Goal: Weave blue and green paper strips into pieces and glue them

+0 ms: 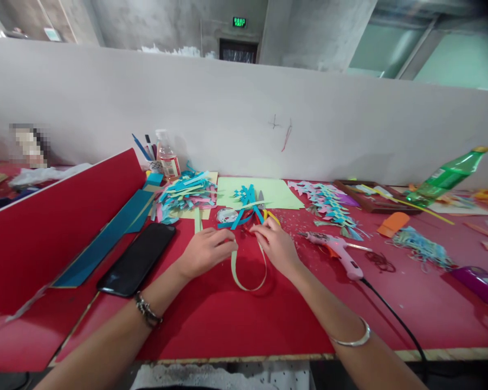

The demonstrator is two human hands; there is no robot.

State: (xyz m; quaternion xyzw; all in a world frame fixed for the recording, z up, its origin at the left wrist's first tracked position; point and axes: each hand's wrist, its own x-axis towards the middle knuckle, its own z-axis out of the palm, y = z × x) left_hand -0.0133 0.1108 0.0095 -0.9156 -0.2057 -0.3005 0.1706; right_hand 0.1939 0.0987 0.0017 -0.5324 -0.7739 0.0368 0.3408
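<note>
A pale green paper strip (233,266) hangs in a loop between my two hands, above the red tabletop. My left hand (207,250) is closed on one side of it, and a length of pale green paper shows behind that hand. Opposite, my right hand (280,248) pinches the other side of the loop. Just beyond my fingers, crossed and woven blue paper strips (248,197) lie on a light green sheet (284,195). Scissors with yellow handles (271,216) rest beside them, partly hidden by my right hand. A tape roll (226,215) sits to their left.
Left are a black phone (137,260), a leaning red board (65,227) and a heap of cut strips (189,192). Right lie a pink glue gun (337,252) with its cord, a braided paper piece (329,206) and a tilted green bottle (447,179). A white partition (228,119) stands behind.
</note>
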